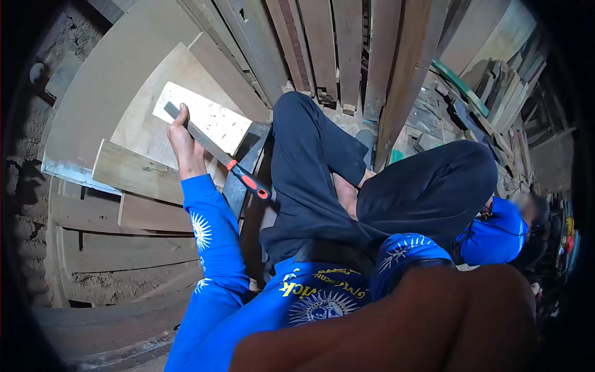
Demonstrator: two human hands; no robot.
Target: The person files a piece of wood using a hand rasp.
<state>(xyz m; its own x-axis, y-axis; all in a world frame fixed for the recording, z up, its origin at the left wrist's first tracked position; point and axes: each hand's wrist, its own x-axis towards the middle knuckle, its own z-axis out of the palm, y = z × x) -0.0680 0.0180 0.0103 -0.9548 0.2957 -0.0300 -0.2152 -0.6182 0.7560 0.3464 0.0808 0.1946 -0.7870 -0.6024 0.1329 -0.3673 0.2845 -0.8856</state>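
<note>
My left hand [184, 144] is closed on the metal blade of a file [207, 140], its thumb resting near the blade's tip. The file's black and red handle points down and right, toward my knee. Under the blade and hand is a pale, brightly lit wood piece [204, 118], lying on larger curved boards. A large, blurred brown shape, which appears to be my right hand [409, 316], fills the lower right, very close to the camera. Its fingers cannot be made out, nor whether it holds anything. The blue right sleeve [412, 248] is bent beside it.
My legs [316, 161] are folded in dark trousers. Long planks [347, 49] stand ahead of them. Wood offcuts [508, 93] are piled at the upper right. Another person in blue [496, 235] is at the right. Curved boards [93, 93] lie at the left.
</note>
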